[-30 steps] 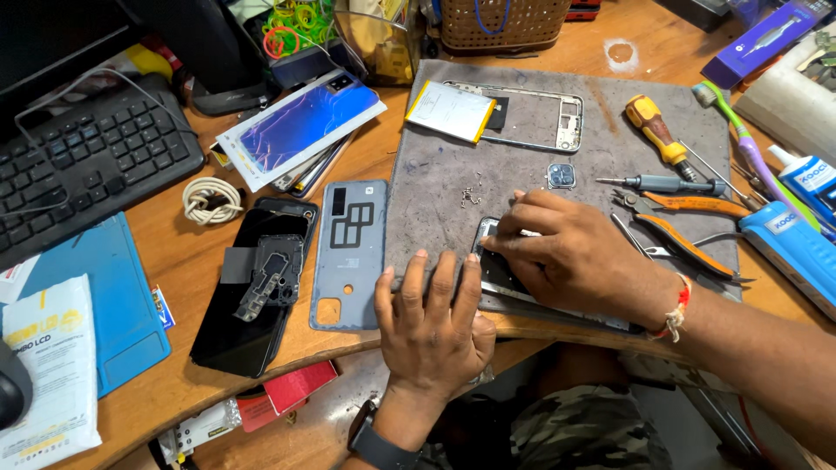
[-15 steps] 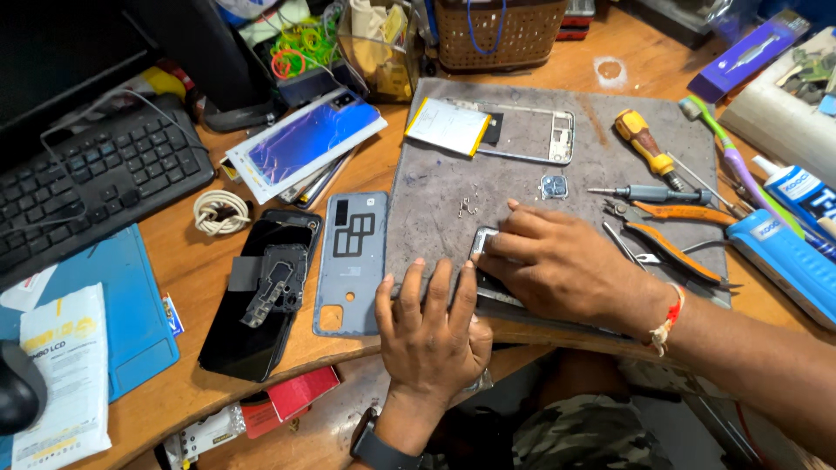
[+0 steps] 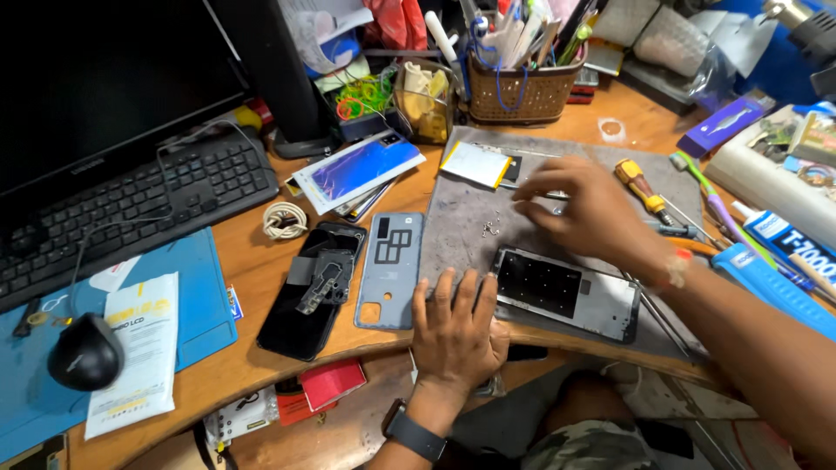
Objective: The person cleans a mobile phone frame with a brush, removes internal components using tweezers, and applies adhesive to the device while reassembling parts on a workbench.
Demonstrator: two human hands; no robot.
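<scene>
**Phone stripped to its frame, right hand up among the loose parts**

Nearest the body, the left hand lies flat on the front edge of the grey work mat, fingers spread and holding nothing; its fingertips touch the near-left corner of the opened phone frame. That frame lies dark side up just right of those fingers, its back already off. The grey back cover lies just left of the left hand, off the mat, and beyond it a black phone carries a small inner plate.

Farther out, the right hand reaches over the mat's middle, fingers curled down toward a thin metal strip; whether they have pinched anything I cannot tell. A scatter of tiny screws lies just left of those fingertips, and a flat yellow-edged battery beyond them. A yellow-handled screwdriver lies just right of the hand.

By my judgement disassembly is largely done; refitting remains.

The mat rests on a cluttered wooden desk, with a keyboard, mouse and wicker tool basket at the back.
</scene>
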